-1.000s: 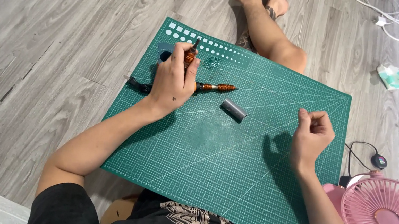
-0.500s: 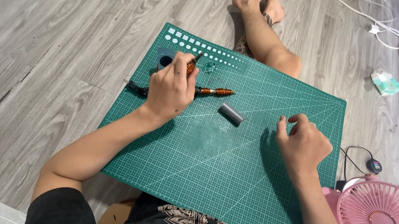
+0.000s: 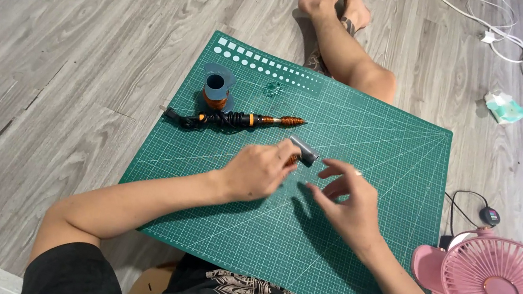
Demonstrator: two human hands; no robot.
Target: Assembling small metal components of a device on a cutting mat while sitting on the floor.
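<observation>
- Grey cylinder [image 3: 305,152] sits mid-mat on the green cutting mat [image 3: 379,136], one end pinched in my left hand [image 3: 258,170], fingers curled round it so it doesn't roll.
- Right hand [image 3: 345,203] is loosely open beside it, holding nothing, fingertips just short of the free end.
- Soldering iron [image 3: 245,121] and copper wire spool [image 3: 216,89] are parked further up the mat, out of my way.

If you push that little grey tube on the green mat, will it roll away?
Probably. The grey tube looks round and lies on its side on the flat green mat, so a sideways nudge could roll it. It seems light, since the left hand handles it with fingertips. It looks stiff, not floppy.
</observation>
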